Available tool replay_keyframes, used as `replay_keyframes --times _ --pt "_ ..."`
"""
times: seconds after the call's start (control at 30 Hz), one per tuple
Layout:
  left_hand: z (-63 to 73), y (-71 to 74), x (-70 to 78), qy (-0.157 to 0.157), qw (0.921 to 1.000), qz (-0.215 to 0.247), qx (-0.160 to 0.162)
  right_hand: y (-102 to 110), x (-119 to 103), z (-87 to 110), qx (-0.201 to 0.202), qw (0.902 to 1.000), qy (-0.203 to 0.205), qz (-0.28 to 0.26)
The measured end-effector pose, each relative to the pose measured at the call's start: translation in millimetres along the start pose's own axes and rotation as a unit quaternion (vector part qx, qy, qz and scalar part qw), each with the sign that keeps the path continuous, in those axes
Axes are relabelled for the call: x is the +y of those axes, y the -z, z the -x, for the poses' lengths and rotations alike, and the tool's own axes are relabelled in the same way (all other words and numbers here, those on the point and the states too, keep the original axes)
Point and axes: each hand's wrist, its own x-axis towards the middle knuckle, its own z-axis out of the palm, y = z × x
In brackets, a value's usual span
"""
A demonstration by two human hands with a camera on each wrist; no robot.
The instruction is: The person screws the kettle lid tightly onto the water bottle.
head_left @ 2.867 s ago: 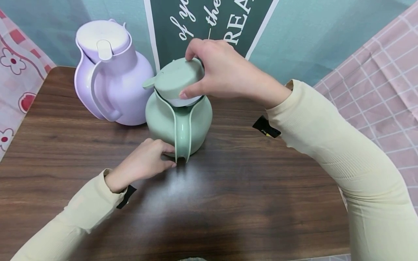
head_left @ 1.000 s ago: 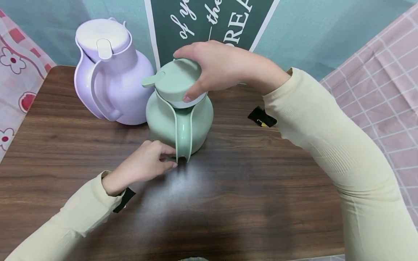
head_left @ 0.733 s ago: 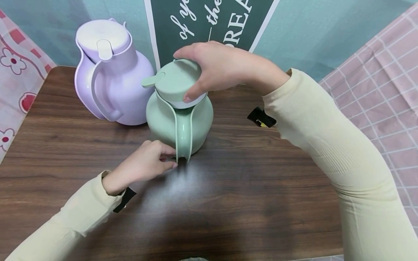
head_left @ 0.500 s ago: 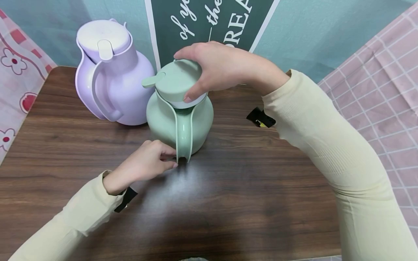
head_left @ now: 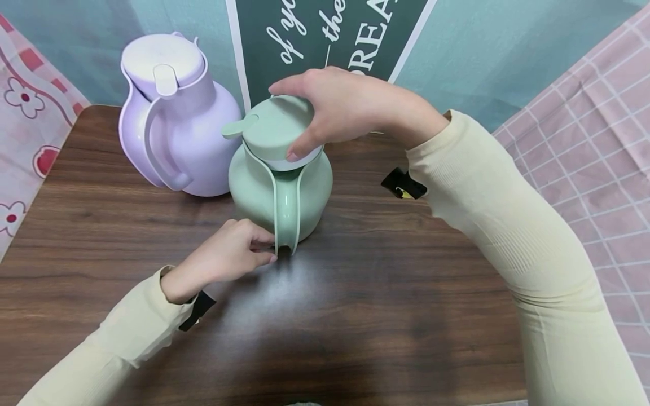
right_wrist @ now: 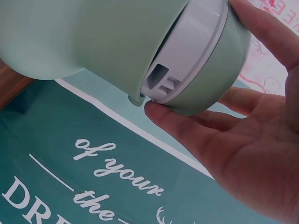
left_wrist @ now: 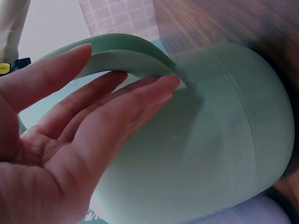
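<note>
A sage-green thermos jug [head_left: 254, 192] stands on the table, its handle [head_left: 286, 211] toward me. My right hand [head_left: 350, 107] grips the jug's green lid [head_left: 279, 127], thumb near and fingers on the far side. In the right wrist view, the lid's white inner ring [right_wrist: 191, 46] shows above the neck, so the lid sits partly in the opening. My left hand [head_left: 228, 251] is at the lower end of the handle, with fingers on its inner side and thumb outside. In the left wrist view those fingers [left_wrist: 135, 100] reach under the handle near the jug's body.
A lilac thermos jug [head_left: 195, 127] stands beside the green one at left, lid on. Behind them a dark green lettered panel [head_left: 264, 51] hangs against a teal cloth [head_left: 482, 56]. Pink checked cloth [head_left: 599, 141] borders the wooden table [head_left: 381, 316] at right.
Since the oldest frame, the lid has become more level on the neck and my right hand has turned slightly with it. Over the last second both hands have hardly moved.
</note>
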Motion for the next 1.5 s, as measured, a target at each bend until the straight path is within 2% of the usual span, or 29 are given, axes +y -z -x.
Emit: replay_keyframes --times 0.17,0.4,0.6,0.87,1.03,1.27,1.5 --pt "-0.7 -0.7 -0.5 -0.003 1.0000 -0.004 0.003 2.2 -8.8 7.3 0.018 0.9998 -0.009 -0.001" --pt "-0.2 -1.0 -0.2 -0.002 1.0000 -0.004 0.003 -8.6 1.2 -2.9 0.058 0.9982 -0.013 -0.010" --pt "-0.3 -0.6 -0.5 0.000 1.0000 -0.003 0.004 -1.7 -16.3 13.9 0.078 0.9959 -0.029 -0.035" --pt "0.0 0.4 -0.3 0.003 1.0000 -0.002 0.000 2.5 -34.3 30.0 0.065 0.9953 -0.040 -0.058" --pt "-0.4 1.2 -0.5 0.002 1.0000 -0.001 -0.001 0.7 -32.0 30.2 0.064 0.9962 -0.032 -0.049" --pt "-1.8 1.2 -1.3 0.001 1.0000 0.003 -0.003 6.9 -28.6 31.8 0.013 0.9995 -0.015 -0.024" --pt "-2.6 2.4 -1.5 -0.001 1.0000 0.003 -0.005 13.6 -24.9 34.6 -0.004 0.9997 0.000 -0.023"
